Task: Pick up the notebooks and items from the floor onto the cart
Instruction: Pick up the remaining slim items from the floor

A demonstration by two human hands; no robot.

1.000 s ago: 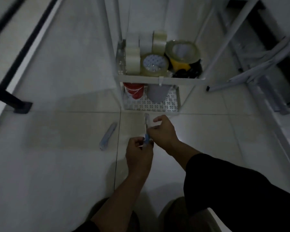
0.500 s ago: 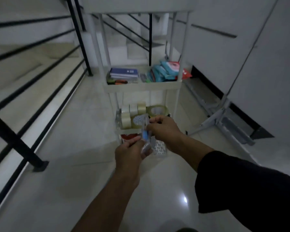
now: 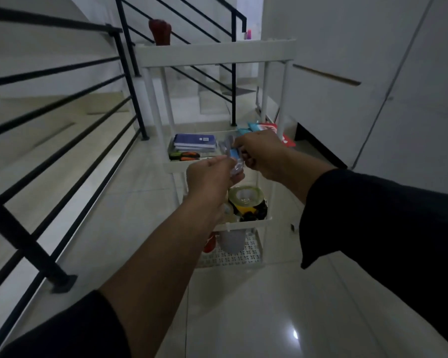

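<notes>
A white multi-tier cart (image 3: 215, 54) stands in front of me. Both hands hold a small clear plastic packet with a blue label (image 3: 234, 157) at the height of the cart's second shelf. My left hand (image 3: 212, 178) grips its lower end and my right hand (image 3: 263, 153) pinches its upper end. On that shelf lie blue notebooks (image 3: 195, 142), orange and green markers (image 3: 185, 156) and teal and red packets (image 3: 259, 126) partly hidden by my right hand. The shelf below carries tape rolls (image 3: 246, 200).
A black stair railing (image 3: 62, 104) runs along the left. A red object (image 3: 160, 31) stands on the cart's top shelf. The bottom shelf holds a white container (image 3: 232, 241) and a red one (image 3: 210, 244). White wall panels (image 3: 373, 73) are on the right; glossy tiled floor (image 3: 243, 319) lies below.
The view rose from the floor to the upper shelves. Both hands lifted the packet from near the floor up to the second shelf.
</notes>
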